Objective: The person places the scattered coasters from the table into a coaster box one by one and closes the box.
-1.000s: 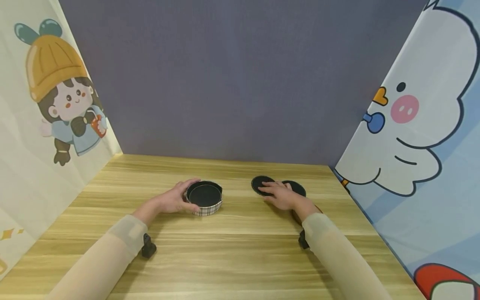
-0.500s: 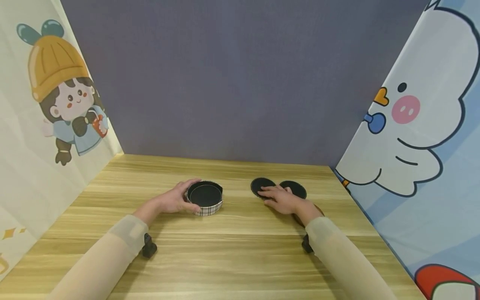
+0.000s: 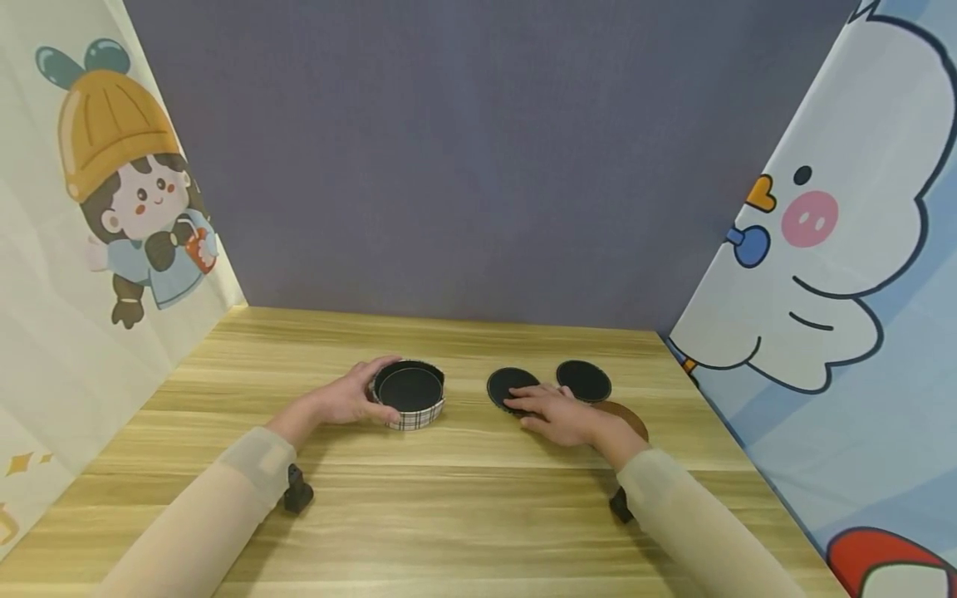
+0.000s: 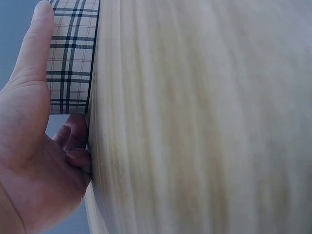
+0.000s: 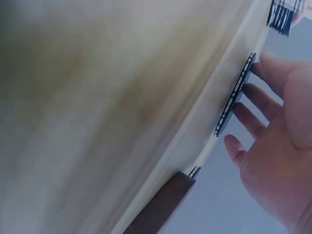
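Plaid round box [image 3: 409, 392], centre of frame: black interior; contents cannot be distinguished. Left hand [image 3: 350, 395] grips its wall between thumb and fingers. Right hand [image 3: 562, 414], right of centre: extended fingers touch first black disc [image 3: 504, 385]. Only the right wrist view shows that disc's light-flecked side. Wood table [image 3: 465, 399] separates box and disc; second black disc [image 3: 584, 380] and brown round piece [image 3: 630, 415] lie farther right.

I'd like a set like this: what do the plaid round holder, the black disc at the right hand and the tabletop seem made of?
Plaid round holder: perhaps leatherette or coated fabric, judging by the smooth check pattern. Black disc: matt, maybe leatherette or rubber; pale, stitch-like dashes mark its edge. Tabletop: smooth wood or wood-look laminate, from the streaky grain.
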Demonstrator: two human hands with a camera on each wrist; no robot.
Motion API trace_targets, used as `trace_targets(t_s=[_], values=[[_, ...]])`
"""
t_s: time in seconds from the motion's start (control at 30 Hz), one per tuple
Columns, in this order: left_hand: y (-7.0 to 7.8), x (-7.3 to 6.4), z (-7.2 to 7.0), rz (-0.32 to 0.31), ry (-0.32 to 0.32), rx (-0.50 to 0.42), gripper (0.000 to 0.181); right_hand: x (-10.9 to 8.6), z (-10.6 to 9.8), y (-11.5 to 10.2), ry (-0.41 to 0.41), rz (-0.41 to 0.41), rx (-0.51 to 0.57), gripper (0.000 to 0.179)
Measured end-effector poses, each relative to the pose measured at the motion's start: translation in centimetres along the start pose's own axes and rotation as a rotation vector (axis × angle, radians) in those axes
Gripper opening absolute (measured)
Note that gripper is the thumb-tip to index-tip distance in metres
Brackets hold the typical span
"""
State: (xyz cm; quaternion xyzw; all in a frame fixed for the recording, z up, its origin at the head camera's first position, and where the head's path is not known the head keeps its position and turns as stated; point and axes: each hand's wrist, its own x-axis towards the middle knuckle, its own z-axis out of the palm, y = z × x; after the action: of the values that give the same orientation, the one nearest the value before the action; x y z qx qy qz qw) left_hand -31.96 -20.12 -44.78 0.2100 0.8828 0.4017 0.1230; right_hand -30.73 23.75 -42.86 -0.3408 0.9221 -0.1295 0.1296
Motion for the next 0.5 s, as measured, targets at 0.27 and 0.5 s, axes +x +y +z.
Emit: trace_targets(t_s=[0.27, 0.5], values=[[0.0, 0.0, 0.1, -0.001, 0.001, 0.011, 0.117, -0.7, 0.5, -1.0, -0.011, -0.058, 0.035, 0.05], [0.1, 0.0, 0.0, -0.006, -0.002, 0.011, 0.118, -1.1, 0.6, -1.8, -0.01, -0.066, 0.026, 0.049]])
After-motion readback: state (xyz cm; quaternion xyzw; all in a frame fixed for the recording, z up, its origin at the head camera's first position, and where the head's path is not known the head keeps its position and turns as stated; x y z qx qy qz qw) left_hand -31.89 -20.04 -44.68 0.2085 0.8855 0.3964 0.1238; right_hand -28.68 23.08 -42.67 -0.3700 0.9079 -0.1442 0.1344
